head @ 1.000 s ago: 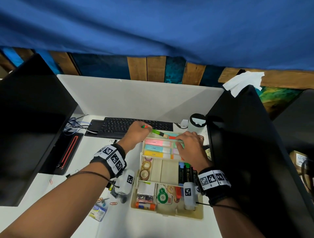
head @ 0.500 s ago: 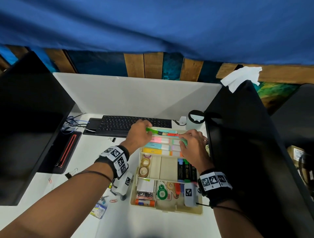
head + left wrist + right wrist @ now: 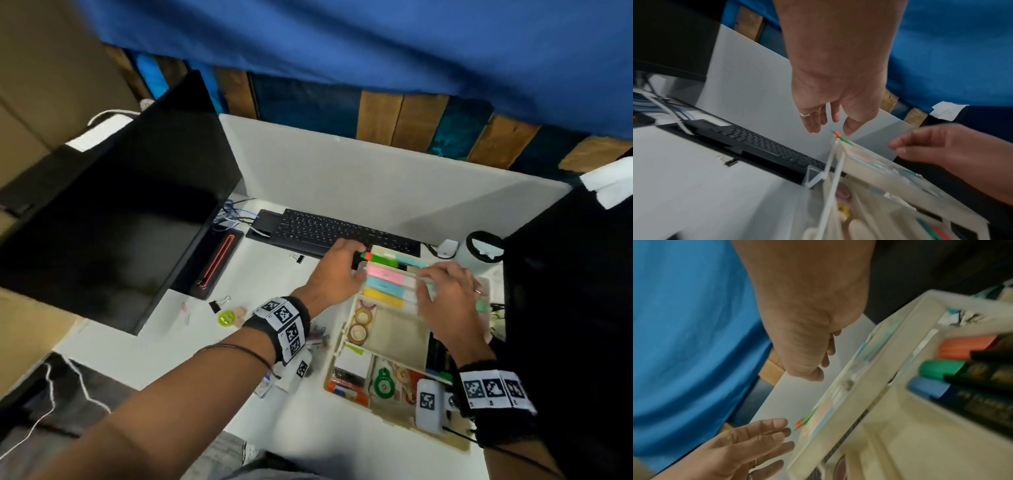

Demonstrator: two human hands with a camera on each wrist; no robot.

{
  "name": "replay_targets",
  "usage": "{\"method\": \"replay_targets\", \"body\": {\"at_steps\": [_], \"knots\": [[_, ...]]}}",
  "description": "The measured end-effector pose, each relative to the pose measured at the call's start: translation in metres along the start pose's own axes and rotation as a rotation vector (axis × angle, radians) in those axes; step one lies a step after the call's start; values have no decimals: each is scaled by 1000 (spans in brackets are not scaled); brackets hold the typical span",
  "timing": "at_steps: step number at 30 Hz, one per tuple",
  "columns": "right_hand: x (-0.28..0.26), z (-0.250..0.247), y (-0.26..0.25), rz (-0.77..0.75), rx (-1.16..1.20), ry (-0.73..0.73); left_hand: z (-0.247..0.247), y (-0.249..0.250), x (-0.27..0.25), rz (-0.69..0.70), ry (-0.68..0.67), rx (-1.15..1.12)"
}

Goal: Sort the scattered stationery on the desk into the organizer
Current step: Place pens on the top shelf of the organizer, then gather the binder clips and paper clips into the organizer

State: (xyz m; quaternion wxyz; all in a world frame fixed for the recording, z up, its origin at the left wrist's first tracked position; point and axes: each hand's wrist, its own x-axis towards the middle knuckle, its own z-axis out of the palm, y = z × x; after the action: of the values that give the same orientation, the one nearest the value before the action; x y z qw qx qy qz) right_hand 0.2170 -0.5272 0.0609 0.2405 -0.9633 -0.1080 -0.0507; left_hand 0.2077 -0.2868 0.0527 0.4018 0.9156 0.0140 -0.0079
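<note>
- Broadly, two black monitors are flanking the white desk (image 3: 191,356), the left monitor (image 3: 113,219) standing well apart from the right monitor (image 3: 568,308).
- A black keyboard (image 3: 329,233) is lying along the back of the desk, just behind the organizer.
- The cream organizer (image 3: 442,438) is sitting on the desk between the keyboard and the person, tight against the right monitor; its back section is holding pink, blue and yellow bars side by side, and its right middle slot is holding dark markers (image 3: 972,386) with orange, green and blue caps.
- The left hand (image 3: 334,274) is hovering at the organizer's back left corner, fingers loosely spread and gripping nothing; the fingertips (image 3: 781,431) are sitting just beside the pen's end, and whether they are touching it is unclear.
- The right hand (image 3: 445,301) is hanging over the back section with relaxed, slightly bent fingers, holding nothing that I can make out.
- The green pen (image 3: 383,259), with its red band toward the left hand, is lying along the organizer's back edge.
- Two tape rolls (image 3: 359,323) are resting in a narrow left slot.
- A round green item (image 3: 226,318) and a black binder clip (image 3: 216,305) are lying loose on the desk, left of the left wrist.
</note>
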Motion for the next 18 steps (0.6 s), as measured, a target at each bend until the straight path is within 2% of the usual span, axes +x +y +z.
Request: {"method": "replay_targets", "body": {"at_steps": [4,6,10,14,18], "knots": [[-8,30,-57,-170,88,-5,-22,-56,-52,19,-84,-4],[-16,50,-89,-249,125,-96,-38,-89,-79,-22,-93,-19],[-37,93,-153,-365,183,-318,-73,-158,-127,-190,-46,-32],[-61,145,-194,-380,134,-554,-103,-209,-168,-232,1,-70],[-74,189,-216,-326,36,-683,-114,-251,-201,-325,-8,4]]}}
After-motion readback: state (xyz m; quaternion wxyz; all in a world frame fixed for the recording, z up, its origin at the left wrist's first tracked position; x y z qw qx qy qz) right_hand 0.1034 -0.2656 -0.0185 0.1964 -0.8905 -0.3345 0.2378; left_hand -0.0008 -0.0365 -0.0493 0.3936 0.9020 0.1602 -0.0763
